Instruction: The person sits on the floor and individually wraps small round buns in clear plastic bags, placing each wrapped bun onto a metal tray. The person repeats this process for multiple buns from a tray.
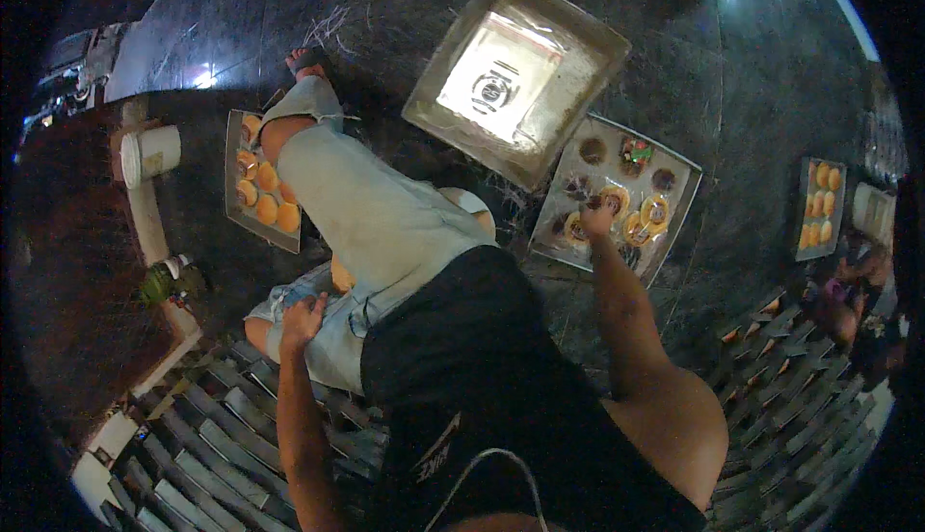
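Note:
My right hand (602,216) reaches into a shallow metal tray (681,153) on my right. Its fingers are curled onto a round bread in clear wrapping, partly hidden under them. Other wrapped yellow rounds (654,212) with dark printed centres lie beside it, along with dark round patches and a small red-and-green item (635,151). My left hand (303,320) rests on the torn jeans over my bent leg. Its thumb and fingers look apart, and nothing plainly shows in them.
A deeper metal pan (599,55) overlaps the tray's far edge and holds shiny printed plastic packaging (501,74). Left of my leg lies a tray of golden buns (268,208). A white bucket (151,155) stands far left. Another bun tray (805,206) and a person (848,286) are far right.

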Demonstrator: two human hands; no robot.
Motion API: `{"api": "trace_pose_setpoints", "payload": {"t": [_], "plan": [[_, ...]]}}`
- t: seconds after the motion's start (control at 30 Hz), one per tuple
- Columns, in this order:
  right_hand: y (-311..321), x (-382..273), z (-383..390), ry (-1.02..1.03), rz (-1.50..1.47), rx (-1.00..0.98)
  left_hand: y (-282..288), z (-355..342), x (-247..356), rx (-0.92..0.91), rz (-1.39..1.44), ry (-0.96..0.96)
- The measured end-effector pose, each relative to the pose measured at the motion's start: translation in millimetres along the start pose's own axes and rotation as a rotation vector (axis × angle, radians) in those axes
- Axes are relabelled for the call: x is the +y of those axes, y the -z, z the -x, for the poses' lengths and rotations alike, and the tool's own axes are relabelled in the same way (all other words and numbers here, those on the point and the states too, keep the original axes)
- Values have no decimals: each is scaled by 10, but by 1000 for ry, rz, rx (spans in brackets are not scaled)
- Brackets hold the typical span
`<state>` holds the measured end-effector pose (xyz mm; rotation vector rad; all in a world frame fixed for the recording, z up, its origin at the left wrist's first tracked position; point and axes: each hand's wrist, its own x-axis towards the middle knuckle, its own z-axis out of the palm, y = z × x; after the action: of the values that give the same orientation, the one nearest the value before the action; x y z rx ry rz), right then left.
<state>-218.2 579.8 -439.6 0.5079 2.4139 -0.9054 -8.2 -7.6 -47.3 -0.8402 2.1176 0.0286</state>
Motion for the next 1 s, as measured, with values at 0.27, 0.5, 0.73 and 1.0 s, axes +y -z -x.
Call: {"api": "trace_pose_setpoints", "payload": {"t": [0.27, 0.5, 0.73, 1.0], "plan": [[38, 213, 23, -117, -157, 66, 36, 119, -5, -23, 14, 58], [-229, -249, 129, 106, -78, -52, -59, 421, 11, -2, 0, 109], [-679, -890, -587, 145, 217, -85, -58, 205, -53, 44, -3, 76], [418, -952, -1510, 267, -447, 489, -122, 115, 21, 49, -16, 44]]}}
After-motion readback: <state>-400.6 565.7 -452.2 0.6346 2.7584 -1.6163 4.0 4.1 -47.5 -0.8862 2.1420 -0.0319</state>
